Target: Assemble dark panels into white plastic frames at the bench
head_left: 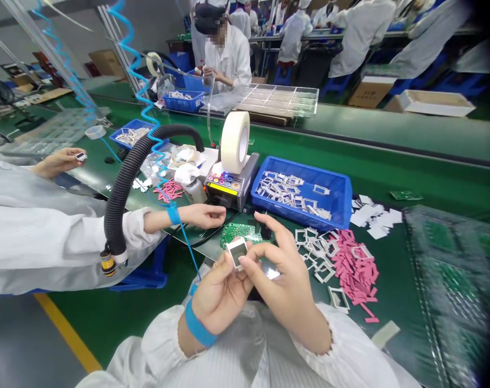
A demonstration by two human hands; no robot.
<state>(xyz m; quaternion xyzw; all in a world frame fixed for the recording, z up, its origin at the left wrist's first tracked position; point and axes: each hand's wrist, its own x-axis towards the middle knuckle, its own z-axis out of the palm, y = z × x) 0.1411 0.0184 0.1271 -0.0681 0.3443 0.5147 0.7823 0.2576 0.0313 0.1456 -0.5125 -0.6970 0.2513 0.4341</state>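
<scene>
Between my two hands is a small display screen (237, 252) with a white border and a dark face. My left hand (218, 296) grips its left edge, thumb on top, with a blue strap round the wrist. Thumb and index finger of my right hand (283, 275) pinch its right side. Just beyond lie green circuit boards (240, 233), partly hidden by my fingers. White plastic frames (317, 250) and a heap of pink strips (355, 267) are spread to the right of my right hand.
A blue bin (337, 199) holds more white frames. Behind the boards stand a tape dispenser (232, 188) with a large tape roll (233, 141) and a black flexible hose (119, 199). A co-worker's arms (156, 221) reach in from the left. Clear trays (450, 269) lie at right.
</scene>
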